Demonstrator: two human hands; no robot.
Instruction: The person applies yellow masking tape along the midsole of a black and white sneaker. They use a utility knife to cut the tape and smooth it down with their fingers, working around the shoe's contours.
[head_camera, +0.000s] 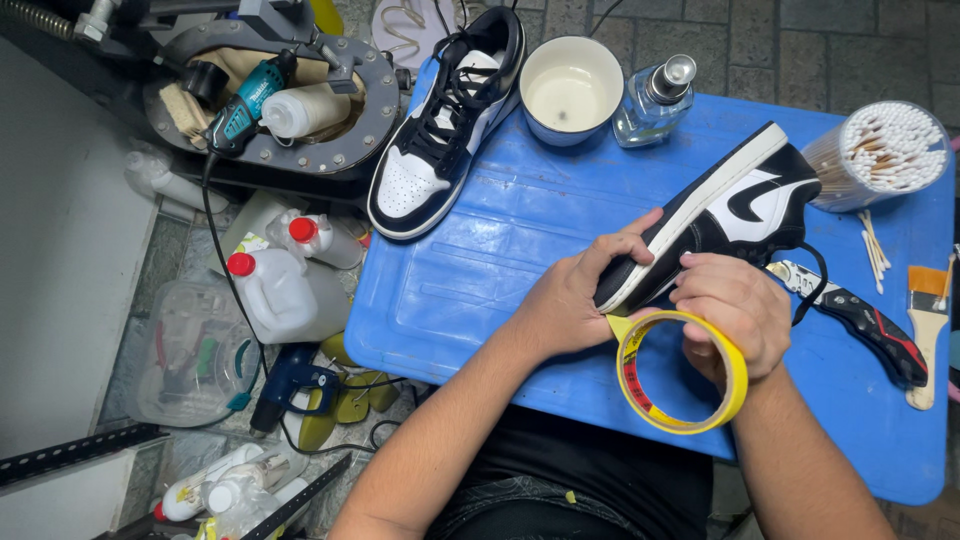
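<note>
Two hands are on the work. My left hand (575, 295) is clamped on the toe end of the black-and-white leather sneaker with the white rubber sole (715, 215), holding it on its side above the middle of the blue plastic tabletop (480, 270), sole edge turned toward me. My right hand (735, 315) is closed on the yellow roll of masking tape (682, 372), fingers through and over the ring, just below the sole.

Progress: a short free end of tape runs from the roll to the near edge of the sole by my left thumb. It appears to be stuck there, though the contact is partly hidden. No tape shows farther along the sole, so I judge the taping barely begun, most of the edge left.

Pose: both forearms come in from the near side, wrists close together.

Second matching sneaker (445, 120) lies at the far left of the tabletop, laces up, untouched.
</note>
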